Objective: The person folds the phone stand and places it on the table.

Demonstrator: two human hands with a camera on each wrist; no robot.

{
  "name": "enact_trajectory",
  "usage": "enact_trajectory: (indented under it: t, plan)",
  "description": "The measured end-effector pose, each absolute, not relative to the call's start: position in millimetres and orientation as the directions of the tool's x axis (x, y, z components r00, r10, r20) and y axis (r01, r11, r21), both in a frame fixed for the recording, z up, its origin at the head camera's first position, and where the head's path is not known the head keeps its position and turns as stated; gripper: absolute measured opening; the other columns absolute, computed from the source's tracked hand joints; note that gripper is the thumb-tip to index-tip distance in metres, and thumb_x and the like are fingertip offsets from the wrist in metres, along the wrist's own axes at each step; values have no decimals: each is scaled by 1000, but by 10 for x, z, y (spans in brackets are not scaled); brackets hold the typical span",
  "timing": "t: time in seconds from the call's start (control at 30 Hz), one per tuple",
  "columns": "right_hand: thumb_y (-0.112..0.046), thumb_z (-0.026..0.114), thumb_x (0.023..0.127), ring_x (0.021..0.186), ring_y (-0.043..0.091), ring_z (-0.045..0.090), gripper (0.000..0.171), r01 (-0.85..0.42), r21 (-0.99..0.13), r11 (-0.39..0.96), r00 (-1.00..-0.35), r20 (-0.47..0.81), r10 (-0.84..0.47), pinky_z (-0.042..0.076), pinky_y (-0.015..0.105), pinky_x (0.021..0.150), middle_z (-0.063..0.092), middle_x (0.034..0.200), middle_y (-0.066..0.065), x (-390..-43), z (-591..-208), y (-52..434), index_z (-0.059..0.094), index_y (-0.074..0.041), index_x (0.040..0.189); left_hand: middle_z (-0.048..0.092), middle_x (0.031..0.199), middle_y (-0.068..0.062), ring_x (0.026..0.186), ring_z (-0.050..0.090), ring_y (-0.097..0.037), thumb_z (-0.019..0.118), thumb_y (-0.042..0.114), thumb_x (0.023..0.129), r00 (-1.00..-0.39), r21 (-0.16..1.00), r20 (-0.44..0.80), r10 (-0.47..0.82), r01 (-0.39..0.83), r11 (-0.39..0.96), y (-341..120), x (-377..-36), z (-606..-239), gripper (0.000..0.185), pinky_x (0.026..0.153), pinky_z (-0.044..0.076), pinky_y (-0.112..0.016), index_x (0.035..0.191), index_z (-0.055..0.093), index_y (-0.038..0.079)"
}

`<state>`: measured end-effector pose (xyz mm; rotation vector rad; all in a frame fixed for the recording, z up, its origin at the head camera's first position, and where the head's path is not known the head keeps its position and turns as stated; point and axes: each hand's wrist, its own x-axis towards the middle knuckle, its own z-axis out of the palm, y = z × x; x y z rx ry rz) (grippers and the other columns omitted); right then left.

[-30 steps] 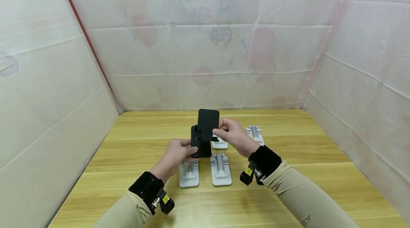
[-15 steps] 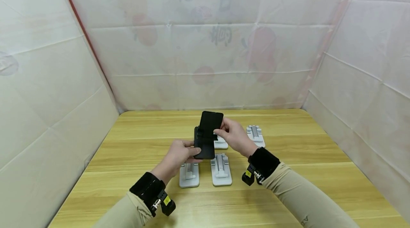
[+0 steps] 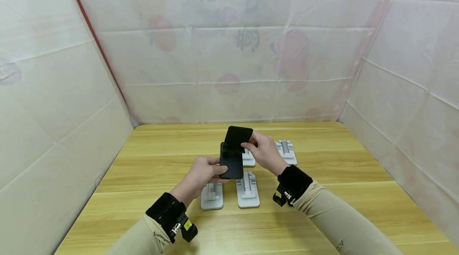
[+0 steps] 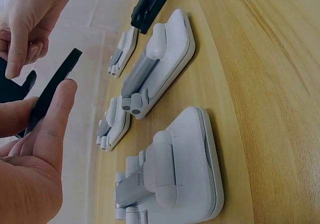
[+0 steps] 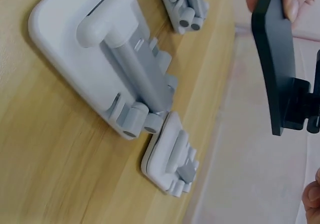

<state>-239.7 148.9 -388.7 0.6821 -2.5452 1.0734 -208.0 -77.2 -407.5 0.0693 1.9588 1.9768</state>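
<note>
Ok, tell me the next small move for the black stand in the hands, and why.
Probably press the upper plate further down: the right hand pinches the tilted top plate of the black stand while the left hand grips its base, and the four white stands on the table all lie folded flat.

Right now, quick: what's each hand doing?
Left hand: holds the lower plate of the black stand.
Right hand: pinches the stand's upper plate.
</note>
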Motion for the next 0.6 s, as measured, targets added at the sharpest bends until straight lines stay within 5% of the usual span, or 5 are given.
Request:
enact_trajectory:
  t: [0.6]
  plan:
    - [-13, 64, 102, 76, 11, 43, 3, -681, -396, 616, -684, 643, -343, 39, 31, 68, 55, 86, 0, -2449, -3998, 1516, 62, -11, 101, 67, 123, -28, 100, 74, -33, 65, 1, 98, -922, 976, -202, 329, -218, -12, -779, -2060, -4064, 43, 87, 64, -43, 138, 55, -12]
